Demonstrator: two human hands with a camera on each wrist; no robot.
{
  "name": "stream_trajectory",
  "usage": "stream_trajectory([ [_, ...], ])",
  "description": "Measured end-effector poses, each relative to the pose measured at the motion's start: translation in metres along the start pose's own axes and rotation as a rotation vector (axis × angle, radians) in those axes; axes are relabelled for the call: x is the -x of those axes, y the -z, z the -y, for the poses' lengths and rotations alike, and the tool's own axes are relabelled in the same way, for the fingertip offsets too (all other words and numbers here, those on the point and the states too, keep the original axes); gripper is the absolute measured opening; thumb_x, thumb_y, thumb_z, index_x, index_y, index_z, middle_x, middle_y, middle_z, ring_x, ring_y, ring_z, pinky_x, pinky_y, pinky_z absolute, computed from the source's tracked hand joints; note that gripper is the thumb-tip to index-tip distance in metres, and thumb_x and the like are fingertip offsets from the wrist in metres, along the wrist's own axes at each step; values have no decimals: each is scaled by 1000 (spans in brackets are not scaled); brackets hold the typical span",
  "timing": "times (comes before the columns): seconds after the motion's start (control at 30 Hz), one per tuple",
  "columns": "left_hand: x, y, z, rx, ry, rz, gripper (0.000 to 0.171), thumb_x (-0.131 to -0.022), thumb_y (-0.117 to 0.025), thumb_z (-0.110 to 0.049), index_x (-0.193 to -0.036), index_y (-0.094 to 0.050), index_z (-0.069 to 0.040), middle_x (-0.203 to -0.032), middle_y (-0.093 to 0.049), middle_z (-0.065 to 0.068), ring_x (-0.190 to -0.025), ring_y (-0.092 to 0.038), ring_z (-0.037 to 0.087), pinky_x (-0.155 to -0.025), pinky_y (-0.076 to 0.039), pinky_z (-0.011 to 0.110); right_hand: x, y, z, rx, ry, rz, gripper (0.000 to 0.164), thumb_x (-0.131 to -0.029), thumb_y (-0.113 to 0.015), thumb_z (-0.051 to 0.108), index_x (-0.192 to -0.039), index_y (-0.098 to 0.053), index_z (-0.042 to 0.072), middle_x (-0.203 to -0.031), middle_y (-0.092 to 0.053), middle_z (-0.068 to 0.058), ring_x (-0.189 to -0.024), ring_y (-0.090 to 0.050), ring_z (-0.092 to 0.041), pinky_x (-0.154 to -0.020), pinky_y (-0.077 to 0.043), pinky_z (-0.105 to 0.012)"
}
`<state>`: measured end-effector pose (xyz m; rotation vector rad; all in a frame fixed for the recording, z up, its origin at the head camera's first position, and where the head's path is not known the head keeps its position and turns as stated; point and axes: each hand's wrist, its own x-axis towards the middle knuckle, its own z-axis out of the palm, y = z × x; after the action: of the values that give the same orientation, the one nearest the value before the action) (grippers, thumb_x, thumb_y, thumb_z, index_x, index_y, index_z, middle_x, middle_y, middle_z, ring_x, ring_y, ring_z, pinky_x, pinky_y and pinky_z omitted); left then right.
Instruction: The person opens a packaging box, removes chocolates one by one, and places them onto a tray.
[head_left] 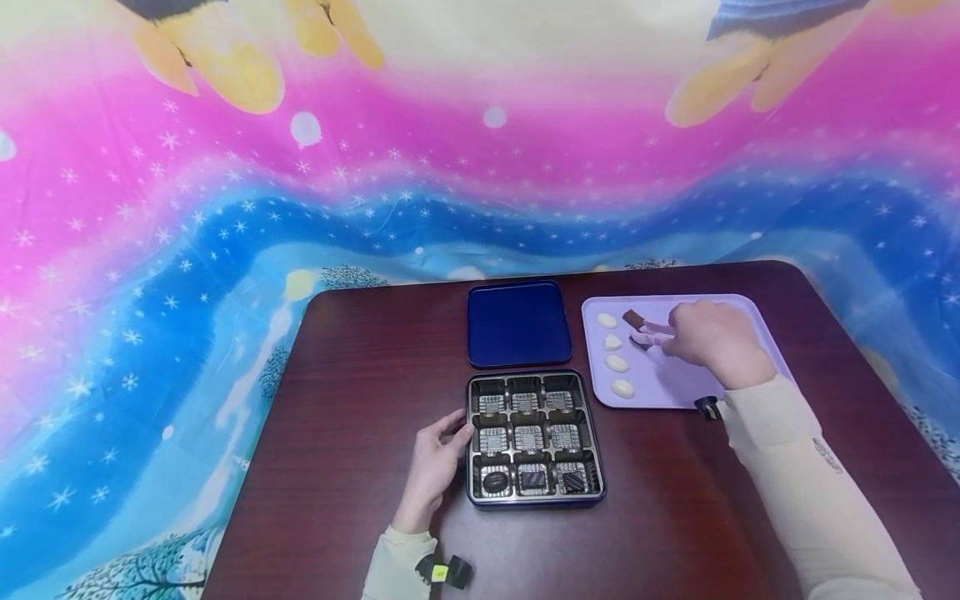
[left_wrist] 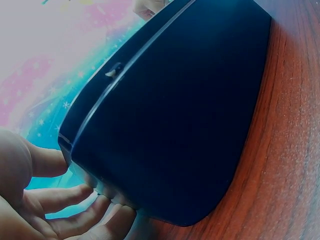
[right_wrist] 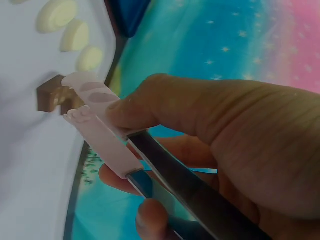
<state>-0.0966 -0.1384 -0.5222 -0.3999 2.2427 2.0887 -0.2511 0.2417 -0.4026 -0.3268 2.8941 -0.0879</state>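
Note:
My right hand (head_left: pixel 712 337) grips metal tongs with pale pink tips (right_wrist: pixel 107 145) over the lilac tray (head_left: pixel 660 387). The tips stand apart, right at two brown chocolates; one is a block (right_wrist: pixel 49 94), the other is partly hidden behind them. Several white chocolates (head_left: pixel 617 363) lie in a column along the tray's left side. With my left hand (head_left: pixel 437 458) I hold the left side of a dark blue tin (head_left: pixel 536 502), thumb at the rim and fingers against its wall (left_wrist: pixel 165 130). Three dark chocolates, an oval (head_left: pixel 496 482), a square (head_left: pixel 533 479) and a striped one (head_left: pixel 574 480), sit in the tin's front row.
Behind the tin, a blue lid (head_left: pixel 519 323) lies flat on the brown table (head_left: pixel 360 400), left of the tray. A gold divided insert with several compartments fills the tin. A colourful printed cloth (head_left: pixel 450 167) hangs behind the table's far edge.

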Motion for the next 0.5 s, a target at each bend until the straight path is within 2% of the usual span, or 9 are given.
stream_trajectory([
  [0.17, 0, 0, 0, 10, 0, 5, 44, -98, -64, -9, -137, -56, 10, -133, -61, 27, -98, -67, 28, -67, -58, 27, 11, 8, 9, 31, 32, -91, 26, -84, -76, 32, -74, -64, 11, -62, -51, -3, -62, -49, -23, -56, -39, -40],
  [0.37, 0, 0, 0, 19, -1, 11, 44, -99, -64, -9, -137, -55, 10, -132, -61, 28, -98, -66, 27, -68, -58, 28, 32, 21, 22, 78, 95, -217, 17, -82, -75, 24, -74, -65, 13, -56, -50, 1, -56, -49, -22, -50, -40, -42],
  [0.5, 0, 0, 0, 15, -7, 8, 44, -98, -64, -8, -137, -56, 10, -132, -61, 28, -98, -66, 28, -68, -58, 27, 50, 28, 39, 117, 170, -360, 14, -79, -75, 21, -72, -65, 14, -49, -44, 4, -48, -44, -19, -44, -37, -40],
])
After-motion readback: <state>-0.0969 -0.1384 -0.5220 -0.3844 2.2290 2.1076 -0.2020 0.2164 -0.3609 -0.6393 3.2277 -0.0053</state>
